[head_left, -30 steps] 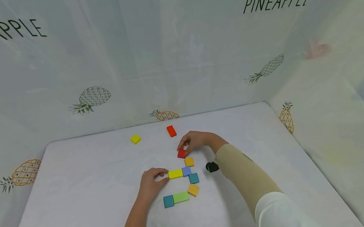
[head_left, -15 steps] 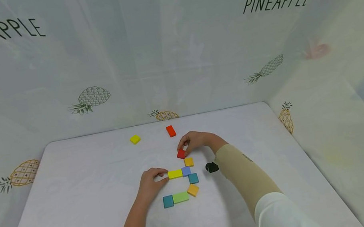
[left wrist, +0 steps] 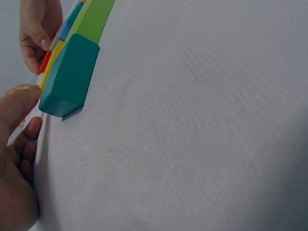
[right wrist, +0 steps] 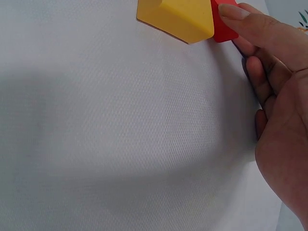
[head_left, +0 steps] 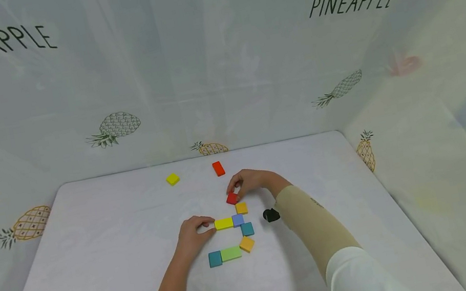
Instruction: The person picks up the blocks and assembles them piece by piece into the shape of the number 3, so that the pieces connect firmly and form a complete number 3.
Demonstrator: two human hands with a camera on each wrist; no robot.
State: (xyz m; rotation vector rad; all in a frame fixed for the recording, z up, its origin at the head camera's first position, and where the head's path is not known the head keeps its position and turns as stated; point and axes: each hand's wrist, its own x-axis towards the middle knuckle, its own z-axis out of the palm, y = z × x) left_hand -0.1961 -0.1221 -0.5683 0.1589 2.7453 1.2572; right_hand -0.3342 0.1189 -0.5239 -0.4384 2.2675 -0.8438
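Observation:
My right hand (head_left: 247, 181) pinches a red square block (head_left: 232, 198) between thumb and fingers. In the right wrist view that red block (right wrist: 224, 21) sits beside an orange-yellow block (right wrist: 180, 18). My left hand (head_left: 193, 236) holds the left end of a yellow rectangular block (head_left: 223, 224) with thumb and index finger. A blue block (head_left: 238, 220) touches its right end. Around these lie an orange block (head_left: 241, 208) above, a teal block (head_left: 247, 229) and a tilted orange block (head_left: 247, 244) below. A light green block (head_left: 231, 253) and another teal block (head_left: 215, 259) form the lowest row.
Towards the far edge of the white table (head_left: 106, 251) lie a loose yellow block (head_left: 172, 179) and a red rectangular block (head_left: 218, 169). A pineapple-print curtain (head_left: 219, 64) hangs behind the table and along its right side.

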